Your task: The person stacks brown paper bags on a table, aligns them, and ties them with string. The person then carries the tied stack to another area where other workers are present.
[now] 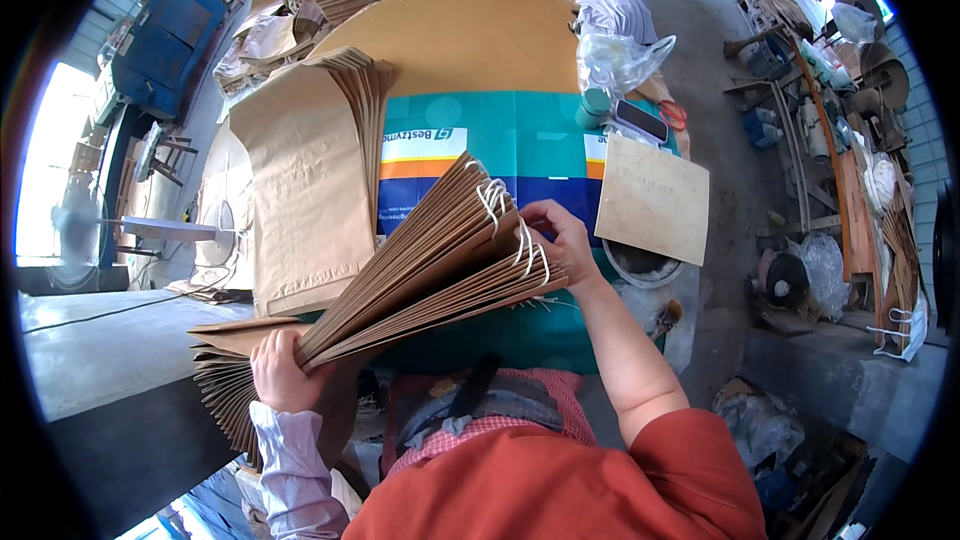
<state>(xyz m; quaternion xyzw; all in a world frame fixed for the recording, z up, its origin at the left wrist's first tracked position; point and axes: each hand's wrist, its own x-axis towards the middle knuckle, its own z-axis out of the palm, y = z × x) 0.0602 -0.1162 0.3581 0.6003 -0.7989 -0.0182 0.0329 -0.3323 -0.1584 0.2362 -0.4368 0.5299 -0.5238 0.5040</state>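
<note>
Workshop floor, cluttered, viewed remotely through my head camera: at far left, a blue metal cabinet (170, 45); below it, a grey bench (100, 335). Lower left: brown folded edges (228, 395), fanned; I cannot tell whether they belong to the held sheaf. Left hand (283, 368), one: thumb over, fingers curled around and pressed against the sheaf's lower end, their tips hidden from me. Left of centre: one pile of brown paper bags (305, 180), flat on the work surface. Centre: the sheaf of brown paper bags (405, 255), slanting up to the right from the left hand, above a teal printed sheet (480, 110), open in a wedge between two bundles. At its upper end: white cord loops (492, 202), several, close together. Right hand (562, 240), one: fingers bent at the corded edges; whether the tips pinch a cord or a fold, I cannot tell. For good handling, I judge: left grip firm at the narrow end, right fingers light, one fold parted at a time, cords lifted clear without a tug, lest loops snag or paper tear. Right: one tan square card (655, 198); above it, a dark-screened phone (640, 123); beside that, red-handled scissors (673, 117).
</note>
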